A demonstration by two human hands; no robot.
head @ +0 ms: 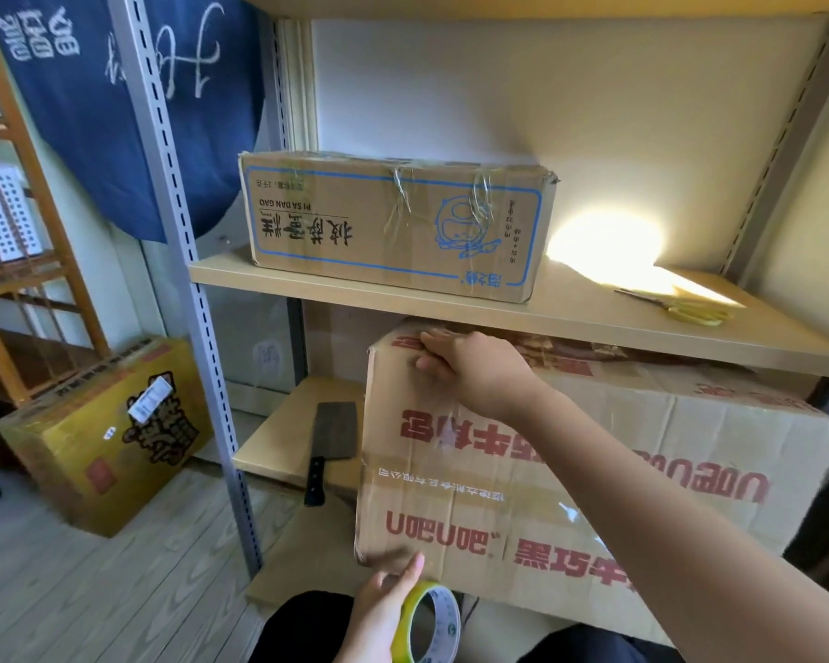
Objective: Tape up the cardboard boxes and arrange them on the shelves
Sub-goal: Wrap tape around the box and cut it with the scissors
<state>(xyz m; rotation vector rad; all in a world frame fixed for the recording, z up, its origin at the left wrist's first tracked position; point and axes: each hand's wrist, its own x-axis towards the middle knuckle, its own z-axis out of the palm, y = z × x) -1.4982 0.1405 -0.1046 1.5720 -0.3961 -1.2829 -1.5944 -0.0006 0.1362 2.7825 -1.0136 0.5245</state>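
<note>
Pressing flat fingers [431,356] on the stiff, bulky box [570,471], right hand [470,370] steadied its top edge while left hand [384,610] gripped the tape roll [427,624].

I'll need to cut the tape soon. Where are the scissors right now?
The yellow-handled scissors lie on the middle shelf board at its right end, right of the blue-printed cardboard box.

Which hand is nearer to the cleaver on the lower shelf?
Right. The right hand presses the red-printed box right of the cleaver; the left hand holds the tape roll lower down.
</note>
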